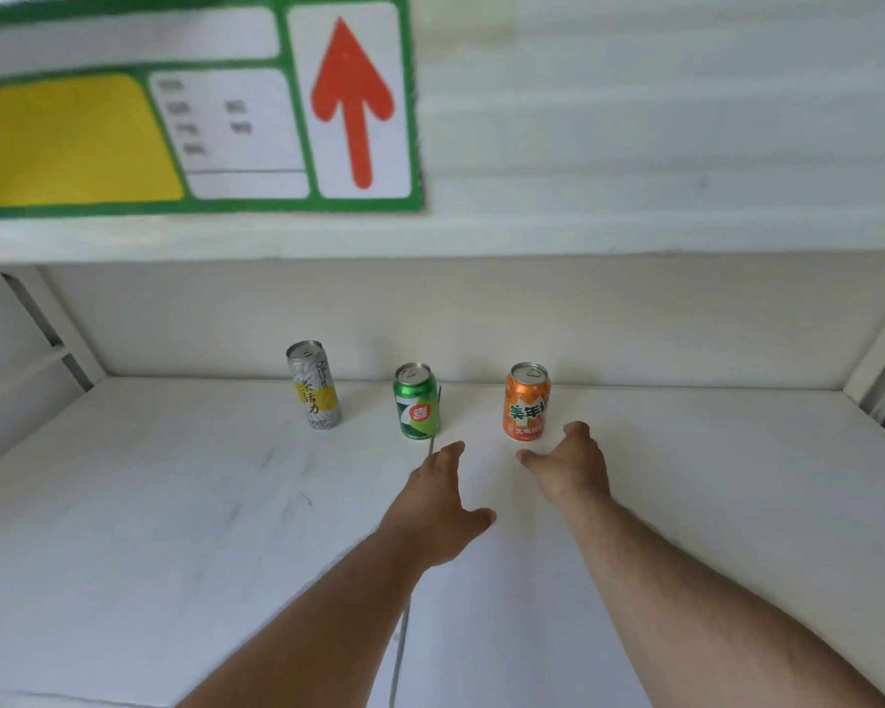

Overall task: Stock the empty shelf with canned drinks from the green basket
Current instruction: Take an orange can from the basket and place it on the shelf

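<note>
On the white shelf (175, 503) in front of me, three cans are standing up in a row near the back wall. My head camera is looking forward and down at them. At the left, the tall silver can (314, 384) with a yellow patch is standing a little apart from the others. Next to it, the green can (416, 401) is sitting in the middle. At the right, the orange can (526, 402) is standing well apart from the green one.

My left hand (443, 508) is reaching out over the shelf. Its fingers are lying straight and loose, and they are holding nothing. The fingertips are pointing near the bottom of the green can, but they are not touching it.

My right hand (568, 465) is reaching out too, just beside the orange can. Its fingers are spread wide and holding nothing. I cannot tell if it is touching that can.

Above the cans, a big green sign (190, 104) with a red arrow (352, 94) and a yellow patch is hanging on the front of the upper shelf.
</note>
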Action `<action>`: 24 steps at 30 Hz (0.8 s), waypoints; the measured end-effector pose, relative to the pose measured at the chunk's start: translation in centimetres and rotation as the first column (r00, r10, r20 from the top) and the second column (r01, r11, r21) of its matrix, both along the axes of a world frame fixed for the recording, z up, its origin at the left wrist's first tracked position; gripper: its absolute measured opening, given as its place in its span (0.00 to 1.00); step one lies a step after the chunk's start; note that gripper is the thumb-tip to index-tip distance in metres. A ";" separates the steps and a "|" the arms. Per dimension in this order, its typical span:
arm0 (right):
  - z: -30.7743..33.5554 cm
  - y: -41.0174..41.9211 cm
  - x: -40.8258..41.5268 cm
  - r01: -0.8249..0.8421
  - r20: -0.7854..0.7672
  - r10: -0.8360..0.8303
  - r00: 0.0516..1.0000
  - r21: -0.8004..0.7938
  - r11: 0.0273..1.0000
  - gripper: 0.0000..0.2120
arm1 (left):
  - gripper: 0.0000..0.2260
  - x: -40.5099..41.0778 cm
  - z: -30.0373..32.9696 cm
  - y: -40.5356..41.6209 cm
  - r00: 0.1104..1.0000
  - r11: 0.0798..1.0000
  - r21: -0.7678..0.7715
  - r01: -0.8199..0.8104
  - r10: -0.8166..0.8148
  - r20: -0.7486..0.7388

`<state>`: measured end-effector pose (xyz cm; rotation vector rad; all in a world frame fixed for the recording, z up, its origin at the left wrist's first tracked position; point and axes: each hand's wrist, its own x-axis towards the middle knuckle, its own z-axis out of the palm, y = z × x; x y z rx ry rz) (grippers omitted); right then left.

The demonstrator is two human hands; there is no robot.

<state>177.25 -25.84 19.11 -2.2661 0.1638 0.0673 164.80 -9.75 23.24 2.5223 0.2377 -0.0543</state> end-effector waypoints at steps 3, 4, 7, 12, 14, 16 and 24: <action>1.2 0.1 -3.1 -0.016 -0.012 0.015 1.000 -0.025 1.000 0.40 | 0.43 -2.6 1.0 0.7 1.000 1.000 -0.021 0.012 -0.012 0.006; 1.7 0.3 -4.3 -0.026 -0.013 0.025 1.000 -0.028 0.999 0.39 | 0.43 -3.8 1.4 1.2 1.000 0.999 -0.027 0.017 -0.017 0.013; 3.4 1.7 -8.5 -0.076 -0.012 0.075 0.997 -0.041 0.996 0.38 | 0.42 -7.4 2.6 3.2 0.999 0.998 -0.054 0.022 -0.020 0.043; 5.9 5.4 -16.4 -0.152 -0.034 0.151 0.988 -0.035 0.988 0.36 | 0.41 -14.2 3.4 7.9 0.999 0.994 -0.109 -0.024 0.026 0.021; 6.7 6.8 -19.6 -0.190 -0.046 0.188 0.981 -0.041 0.981 0.35 | 0.41 -16.9 3.5 9.4 0.999 0.991 -0.127 -0.040 0.040 -0.003; 7.5 8.0 -22.3 -0.224 -0.059 0.221 0.973 -0.044 0.974 0.34 | 0.41 -19.3 3.8 10.6 0.998 0.988 -0.144 -0.056 0.055 -0.013; 10.6 12.8 -29.5 -0.406 -0.039 0.405 0.913 -0.007 0.914 0.32 | 0.41 -27.2 4.9 14.8 0.979 0.961 -0.193 -0.196 0.203 0.016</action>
